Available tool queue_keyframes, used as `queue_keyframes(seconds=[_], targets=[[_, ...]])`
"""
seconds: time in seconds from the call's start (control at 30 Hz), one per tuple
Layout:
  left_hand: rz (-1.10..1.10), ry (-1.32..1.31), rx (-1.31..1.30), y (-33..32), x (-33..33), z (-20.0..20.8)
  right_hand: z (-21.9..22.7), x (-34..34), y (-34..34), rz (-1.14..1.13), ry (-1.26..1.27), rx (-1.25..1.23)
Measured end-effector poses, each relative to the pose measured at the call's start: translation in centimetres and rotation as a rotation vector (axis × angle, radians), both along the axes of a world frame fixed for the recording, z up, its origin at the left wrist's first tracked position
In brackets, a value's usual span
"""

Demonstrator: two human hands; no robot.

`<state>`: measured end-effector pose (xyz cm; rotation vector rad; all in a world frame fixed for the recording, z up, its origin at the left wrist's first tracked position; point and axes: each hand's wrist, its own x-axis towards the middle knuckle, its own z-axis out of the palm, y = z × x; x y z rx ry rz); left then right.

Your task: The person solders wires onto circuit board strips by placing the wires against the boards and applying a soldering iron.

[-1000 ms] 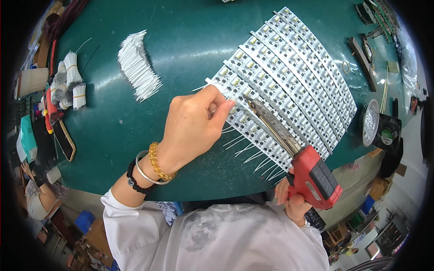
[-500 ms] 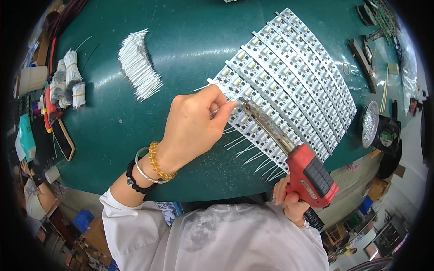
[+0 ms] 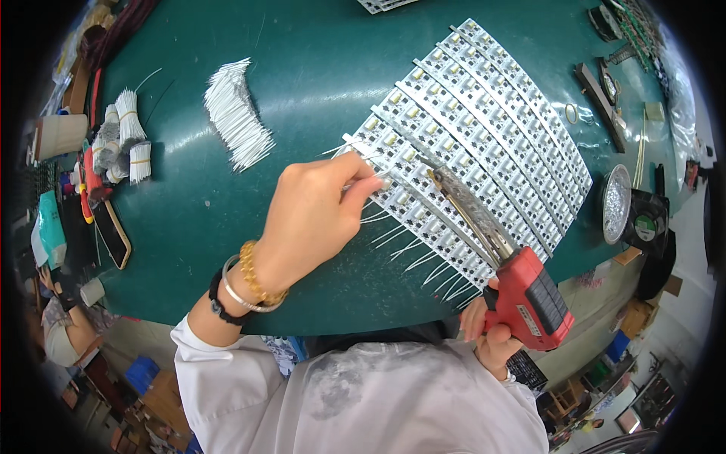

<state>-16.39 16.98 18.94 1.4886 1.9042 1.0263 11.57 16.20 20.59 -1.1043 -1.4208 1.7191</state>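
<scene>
A slanted panel of white LED circuit boards lies on the green table. At its left corner my left hand is closed, thumb and forefinger pinching a thin white wire against the edge. Several more white wires stick out along the panel's near edge. My right hand is wrapped around a red soldering gun, partly hidden by its body. The gun's tip hovers over the panel, a little right of my left fingertips. Beyond my left hand lies a pile of cut white wires.
Tied wire bundles, red-handled pliers and a phone lie at the left. A metal bowl and a black fan stand at the right. Another board shows at the far edge. Someone's arm is at far left.
The soldering gun's tip has moved right, away from my left fingertips. My left hand has shifted slightly left and nearer, still pinching. The view has moved a little.
</scene>
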Motion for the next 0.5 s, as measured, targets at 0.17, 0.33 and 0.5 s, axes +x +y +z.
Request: queue_keyframes(seconds=[0.17,0.33,0.5], targets=[[0.079,0.011,-0.022,-0.3,-0.5,2.4,-0.6,0.8,-0.1,0.006,0.008,-0.001],[0.069,-0.040,-0.030,0.7,0.4,1.2,-0.5,1.4,-0.7,0.007,-0.030,-0.048],[0.090,-0.022,-0.092,0.7,1.3,0.2,-0.4,1.5,-0.7,0.034,-0.082,-0.037]])
